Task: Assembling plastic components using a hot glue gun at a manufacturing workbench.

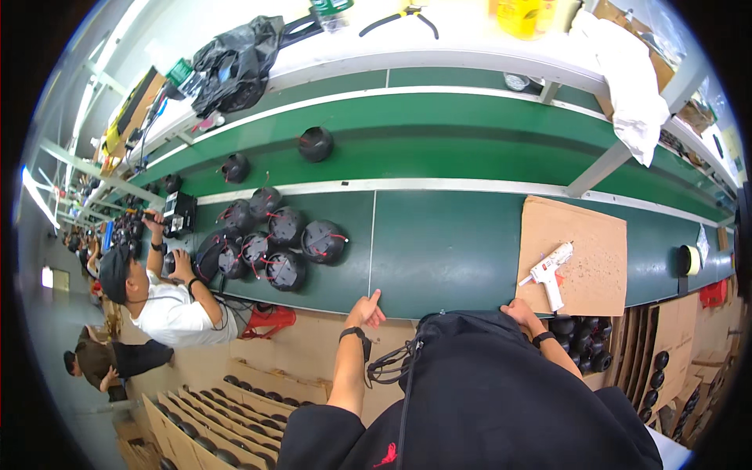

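Observation:
My left hand (pixel 366 310) is at the front edge of the green worktable (pixel 439 258), thumb stretched out, fingers loosely bent and holding nothing. My right hand (pixel 518 312) rests at the same edge, just below the corner of a flat cardboard sheet (pixel 599 227); its fingers look loosely bent, with nothing seen in them. On that sheet lies a white hot glue gun (pixel 551 274) with an orange-red trigger. Left of my hands stands a cluster of black round housings (pixel 323 241), several with red wires sticking out.
A co-worker (pixel 176 301) in a white shirt sits at the left, beside a black box (pixel 179 214). More black housings (pixel 316 144) lie on the green strip behind. Tape roll (pixel 689 260) stands far right. Pliers (pixel 401 20) and a black plastic bag (pixel 235 66) are on the shelf.

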{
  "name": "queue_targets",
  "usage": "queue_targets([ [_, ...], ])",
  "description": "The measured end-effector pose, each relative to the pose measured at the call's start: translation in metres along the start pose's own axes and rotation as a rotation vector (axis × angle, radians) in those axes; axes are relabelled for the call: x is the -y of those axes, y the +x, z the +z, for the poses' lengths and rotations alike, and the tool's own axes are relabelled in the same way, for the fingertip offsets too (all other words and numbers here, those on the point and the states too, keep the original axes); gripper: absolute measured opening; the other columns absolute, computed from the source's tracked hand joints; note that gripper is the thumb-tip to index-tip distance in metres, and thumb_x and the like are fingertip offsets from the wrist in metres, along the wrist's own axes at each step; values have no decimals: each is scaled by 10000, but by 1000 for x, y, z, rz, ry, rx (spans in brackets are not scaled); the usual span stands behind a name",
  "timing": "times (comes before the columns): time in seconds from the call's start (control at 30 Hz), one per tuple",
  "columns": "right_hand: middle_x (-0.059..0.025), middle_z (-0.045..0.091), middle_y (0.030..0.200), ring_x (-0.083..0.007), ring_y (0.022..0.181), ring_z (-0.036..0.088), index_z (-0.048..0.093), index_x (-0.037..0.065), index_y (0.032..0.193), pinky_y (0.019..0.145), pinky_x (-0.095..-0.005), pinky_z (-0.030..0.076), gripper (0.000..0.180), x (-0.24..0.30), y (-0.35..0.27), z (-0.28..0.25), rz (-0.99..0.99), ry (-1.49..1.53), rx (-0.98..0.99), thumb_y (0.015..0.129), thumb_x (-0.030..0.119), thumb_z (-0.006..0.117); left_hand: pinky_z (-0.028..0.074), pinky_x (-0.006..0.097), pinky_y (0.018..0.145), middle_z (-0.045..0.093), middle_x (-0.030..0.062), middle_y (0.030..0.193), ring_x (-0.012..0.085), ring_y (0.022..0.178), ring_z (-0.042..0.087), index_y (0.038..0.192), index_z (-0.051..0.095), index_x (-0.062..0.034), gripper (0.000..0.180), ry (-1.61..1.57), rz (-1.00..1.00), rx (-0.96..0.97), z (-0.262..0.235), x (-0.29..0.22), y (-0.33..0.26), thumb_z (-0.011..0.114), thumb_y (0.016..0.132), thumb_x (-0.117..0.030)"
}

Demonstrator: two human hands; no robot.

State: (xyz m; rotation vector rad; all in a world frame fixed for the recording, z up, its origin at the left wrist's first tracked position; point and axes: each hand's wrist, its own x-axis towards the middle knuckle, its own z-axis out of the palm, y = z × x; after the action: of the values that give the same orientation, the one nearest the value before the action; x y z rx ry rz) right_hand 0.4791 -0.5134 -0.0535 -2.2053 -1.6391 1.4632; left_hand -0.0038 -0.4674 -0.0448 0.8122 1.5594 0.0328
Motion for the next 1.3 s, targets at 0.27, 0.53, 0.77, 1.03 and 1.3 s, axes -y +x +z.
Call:
queue_targets([
  [0.27, -183, 592, 528, -275, 502, 609, 620, -72, 601, 553, -403, 485, 454, -12, 9, -1, -30, -10, 0, 765, 350, 623, 493, 338, 454, 595, 141, 528, 243, 447, 608, 668, 674, 68, 885, -30, -20, 1, 3, -3, -3, 274, 948, -670],
  [0.53, -145, 546, 510, -193, 506, 537, 587, -120, 625, 535, -386, 449, 496, -10, 7, -3, -19, 46, 58, 784, 347, 633, 485, 318, 455, 603, 132, 527, 237, 455, 619, 674, 697, 51, 903, 3, -8, -42, 5, 3, 0, 256, 940, -690],
  [0.77, -170, 584, 559, -201, 549, 567, 593, -134, 653, 555, -390, 460, 514, -23, 18, -2, -54, 18, 70, 779, 362, 643, 500, 317, 459, 603, 135, 532, 237, 453, 614, 670, 692, 66, 899, -2, -9, -75, 6, -1, -1, 281, 940, -687],
  [1.03, -159, 591, 585, -191, 586, 569, 591, -133, 666, 567, -403, 461, 521, -27, 22, -3, -19, -19, 93, 814, 364, 645, 493, 326, 459, 607, 135, 529, 231, 444, 611, 674, 696, 48, 865, 4, -5, -94, 9, -3, -5, 291, 944, -667],
  [1.3, -146, 575, 555, -182, 563, 558, 586, -126, 642, 564, -400, 462, 514, -30, 19, -2, 20, 12, 73, 812, 355, 652, 485, 322, 457, 607, 126, 529, 227, 448, 613, 668, 699, 36, 859, 1, -8, -86, 10, -4, -4, 289, 940, -668],
])
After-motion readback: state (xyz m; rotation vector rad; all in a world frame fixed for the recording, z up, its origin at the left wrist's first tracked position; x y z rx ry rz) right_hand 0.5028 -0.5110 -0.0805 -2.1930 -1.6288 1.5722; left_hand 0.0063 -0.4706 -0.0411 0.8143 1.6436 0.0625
